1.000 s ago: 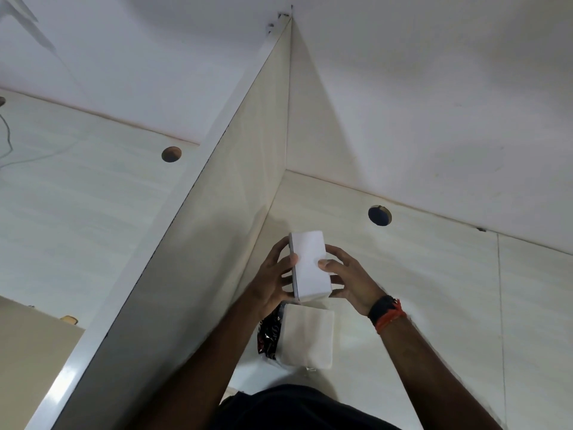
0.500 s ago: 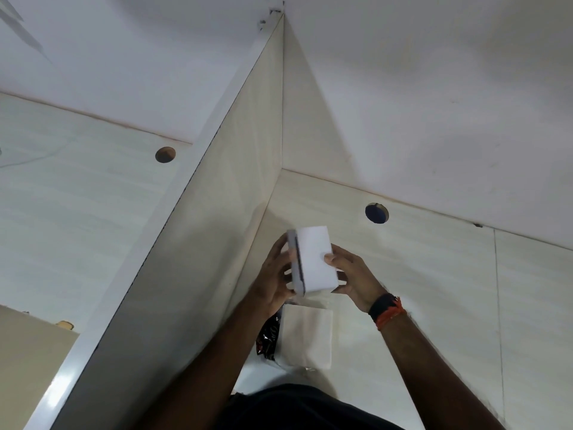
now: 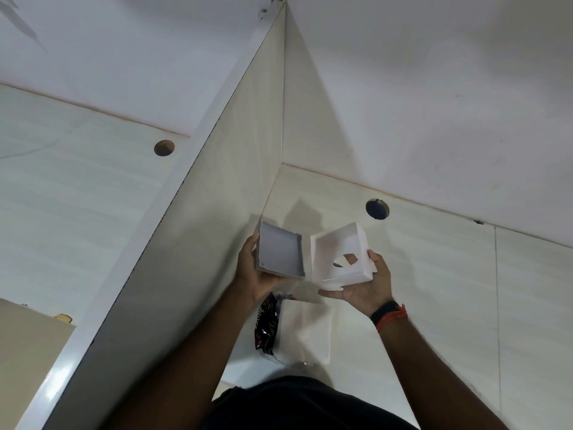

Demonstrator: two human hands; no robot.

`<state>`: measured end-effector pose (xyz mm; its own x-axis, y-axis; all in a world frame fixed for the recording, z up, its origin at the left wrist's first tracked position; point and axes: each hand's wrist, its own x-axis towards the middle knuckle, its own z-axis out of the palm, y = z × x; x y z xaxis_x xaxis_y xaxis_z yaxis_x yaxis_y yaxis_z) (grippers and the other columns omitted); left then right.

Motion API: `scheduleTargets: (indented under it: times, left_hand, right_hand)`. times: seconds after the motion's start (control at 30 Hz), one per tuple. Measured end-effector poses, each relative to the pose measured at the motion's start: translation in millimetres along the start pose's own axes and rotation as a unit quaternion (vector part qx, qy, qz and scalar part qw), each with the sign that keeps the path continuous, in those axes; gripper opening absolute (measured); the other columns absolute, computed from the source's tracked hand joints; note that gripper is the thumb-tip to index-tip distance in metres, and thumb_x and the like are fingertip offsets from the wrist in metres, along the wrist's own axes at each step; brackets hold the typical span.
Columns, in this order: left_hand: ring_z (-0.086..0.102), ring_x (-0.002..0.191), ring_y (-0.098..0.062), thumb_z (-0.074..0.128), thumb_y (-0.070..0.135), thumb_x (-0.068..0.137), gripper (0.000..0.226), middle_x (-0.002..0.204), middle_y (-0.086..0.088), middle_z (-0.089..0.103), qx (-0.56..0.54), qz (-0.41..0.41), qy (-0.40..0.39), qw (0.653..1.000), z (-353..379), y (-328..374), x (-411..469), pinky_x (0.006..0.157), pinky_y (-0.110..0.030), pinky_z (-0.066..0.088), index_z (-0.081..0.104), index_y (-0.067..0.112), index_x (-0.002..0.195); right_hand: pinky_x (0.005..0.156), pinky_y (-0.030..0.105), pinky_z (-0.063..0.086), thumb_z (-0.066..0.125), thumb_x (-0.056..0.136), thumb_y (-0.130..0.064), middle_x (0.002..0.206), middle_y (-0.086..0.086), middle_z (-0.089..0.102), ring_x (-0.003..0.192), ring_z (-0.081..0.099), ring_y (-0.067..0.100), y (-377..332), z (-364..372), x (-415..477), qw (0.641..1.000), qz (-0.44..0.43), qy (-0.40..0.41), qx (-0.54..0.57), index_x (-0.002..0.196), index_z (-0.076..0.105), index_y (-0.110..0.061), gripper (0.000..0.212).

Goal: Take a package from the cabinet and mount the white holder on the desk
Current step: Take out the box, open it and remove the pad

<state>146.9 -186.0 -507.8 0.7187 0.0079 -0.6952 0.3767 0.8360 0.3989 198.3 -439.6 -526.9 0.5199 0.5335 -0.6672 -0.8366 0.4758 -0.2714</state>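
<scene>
The white box is split into two parts above the desk (image 3: 434, 274). My left hand (image 3: 251, 274) grips a shallow grey tray-like part (image 3: 279, 251), its hollow side facing me. My right hand (image 3: 362, 290) holds the white holder (image 3: 338, 256) from below; it is an open shell with a cut-out hole through which a finger shows. The two parts sit side by side, a small gap between them. Below my hands a white packet (image 3: 307, 330) and a dark red-and-black wrapper (image 3: 266, 324) lie on the desk.
A tall partition panel (image 3: 201, 228) runs diagonally on the left, close to my left hand. A round cable hole (image 3: 377, 208) sits in the desk behind the holder, another hole (image 3: 164, 148) on the far side of the partition. The white wall (image 3: 434, 88) closes the back.
The closed white box held between both hands has been pulled apart: the grey part went left with my left hand, the white holder went right with my right hand.
</scene>
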Motion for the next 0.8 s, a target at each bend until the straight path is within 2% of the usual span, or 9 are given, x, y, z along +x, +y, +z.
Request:
scheduleTargets:
  times: [0.1, 0.23, 0.37, 0.43, 0.5, 0.57, 0.73, 0.77, 0.8]
  left_hand:
    - [0.063, 0.091, -0.032, 0.048, 0.047, 0.094, 0.05, 0.113, -0.018, 0.064, 0.075, 0.013, 0.083, 0.994, -12, 0, 16, 0.075, -0.039, 0.051, 0.062, 0.012, 0.126]
    - [0.065, 0.087, -0.028, 0.045, 0.052, 0.097, 0.05, 0.106, -0.013, 0.068, 0.155, 0.017, 0.133, 0.979, -13, 3, 33, 0.07, -0.036, 0.053, 0.063, 0.013, 0.122]
    - [0.059, 0.081, -0.023, 0.043, 0.043, 0.1, 0.029, 0.089, -0.004, 0.063, 0.277, 0.042, 0.164, 0.946, -8, 5, 43, 0.071, -0.033, 0.049, 0.06, 0.022, 0.09]
    - [0.052, 0.082, -0.022, 0.043, 0.032, 0.1, 0.023, 0.087, -0.008, 0.054, 0.355, 0.096, 0.193, 0.91, -15, 4, 51, 0.07, -0.034, 0.042, 0.06, 0.022, 0.087]
    - [0.046, 0.086, -0.019, 0.044, 0.021, 0.1, 0.02, 0.089, -0.006, 0.052, 0.408, 0.142, 0.21, 0.877, -17, 4, 55, 0.07, -0.032, 0.039, 0.063, 0.024, 0.095]
    - [0.045, 0.088, -0.016, 0.046, 0.016, 0.099, 0.025, 0.088, 0.0, 0.053, 0.44, 0.165, 0.214, 0.856, -17, 4, 57, 0.069, -0.029, 0.038, 0.059, 0.025, 0.08]
    - [0.052, 0.091, -0.018, 0.048, 0.03, 0.08, 0.014, 0.08, -0.001, 0.059, 0.497, 0.159, 0.193, 0.831, -16, 3, 53, 0.079, -0.03, 0.038, 0.06, 0.025, 0.074]
    - [0.057, 0.096, -0.022, 0.05, 0.028, 0.079, 0.019, 0.089, -0.01, 0.065, 0.509, 0.163, 0.19, 0.824, -19, 1, 51, 0.083, -0.032, 0.042, 0.067, 0.021, 0.083]
    - [0.061, 0.106, -0.027, 0.054, 0.023, 0.083, 0.03, 0.107, -0.021, 0.068, 0.522, 0.17, 0.196, 0.813, -21, -1, 50, 0.09, -0.034, 0.044, 0.071, 0.006, 0.1]
  right_hand:
    - [0.102, 0.081, 0.027, 0.047, 0.094, -0.05, 0.142, 0.025, 0.052, 0.13, 0.046, 0.056, 5, -10, 8, 0.999, -0.002, 0.017, 0.035, 0.135, 0.055, -0.012, 0.056]
    - [0.094, 0.069, 0.047, 0.041, 0.101, -0.04, 0.141, 0.026, 0.056, 0.122, 0.057, 0.051, 1, -16, 21, 0.995, -0.028, 0.09, 0.025, 0.144, 0.05, -0.01, 0.053]
    - [0.075, 0.056, 0.06, 0.043, 0.103, -0.033, 0.132, 0.023, 0.063, 0.114, 0.064, 0.045, -6, -17, 30, 0.984, -0.056, 0.167, -0.035, 0.138, 0.057, -0.01, 0.044]
    - [0.07, 0.05, 0.062, 0.047, 0.103, -0.033, 0.129, 0.019, 0.065, 0.115, 0.063, 0.041, -8, -20, 32, 0.974, -0.066, 0.211, -0.054, 0.134, 0.059, -0.011, 0.04]
    - [0.07, 0.047, 0.062, 0.049, 0.102, -0.033, 0.122, 0.015, 0.065, 0.112, 0.065, 0.037, -9, -22, 33, 0.965, -0.073, 0.237, -0.084, 0.128, 0.062, -0.012, 0.035]
    - [0.07, 0.044, 0.062, 0.052, 0.1, -0.03, 0.113, 0.015, 0.066, 0.104, 0.066, 0.034, -9, -23, 33, 0.949, -0.078, 0.266, -0.147, 0.119, 0.066, -0.011, 0.03]
    - [0.063, 0.037, 0.062, 0.058, 0.089, 0.001, 0.1, 0.017, 0.066, 0.093, 0.063, 0.036, -5, -33, 39, 0.9, -0.119, 0.344, -0.239, 0.106, 0.07, 0.004, 0.021]
    - [0.064, 0.035, 0.062, 0.056, 0.091, 0.002, 0.102, 0.016, 0.063, 0.092, 0.062, 0.034, -3, -34, 39, 0.893, -0.122, 0.349, -0.255, 0.111, 0.068, 0.004, 0.023]
    - [0.062, 0.031, 0.062, 0.054, 0.092, 0.003, 0.104, 0.015, 0.062, 0.092, 0.062, 0.032, 0, -35, 38, 0.888, -0.124, 0.353, -0.268, 0.114, 0.066, 0.004, 0.025]
